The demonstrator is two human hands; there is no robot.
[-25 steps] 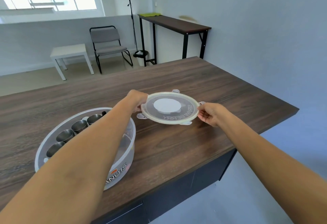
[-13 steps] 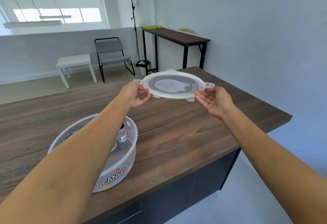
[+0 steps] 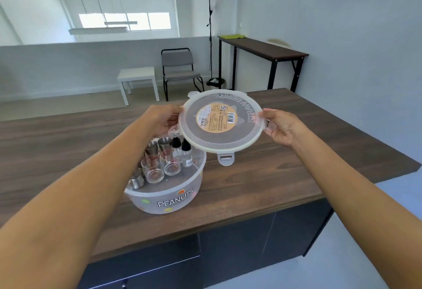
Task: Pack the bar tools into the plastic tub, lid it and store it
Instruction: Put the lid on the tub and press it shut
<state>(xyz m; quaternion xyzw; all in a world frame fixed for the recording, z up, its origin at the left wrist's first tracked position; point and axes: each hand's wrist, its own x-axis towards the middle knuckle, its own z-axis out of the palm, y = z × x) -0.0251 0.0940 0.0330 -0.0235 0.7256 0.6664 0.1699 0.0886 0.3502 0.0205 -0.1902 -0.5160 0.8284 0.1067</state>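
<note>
Gripping the lid by opposite edges, left hand and right hand have lifted it, seemingly tilted, above the packed tub for closing

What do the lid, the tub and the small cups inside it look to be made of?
Lid: translucent frosted plastic, by its look; the dark worktop shows through it, and it has moulded clip tabs. Tub: the same cloudy plastic, with printed lettering. Metal cups: probably steel, with a brushed grey sheen. Clear cups: glass or clear plastic; I cannot tell which.

Grey chair, white side table
</note>
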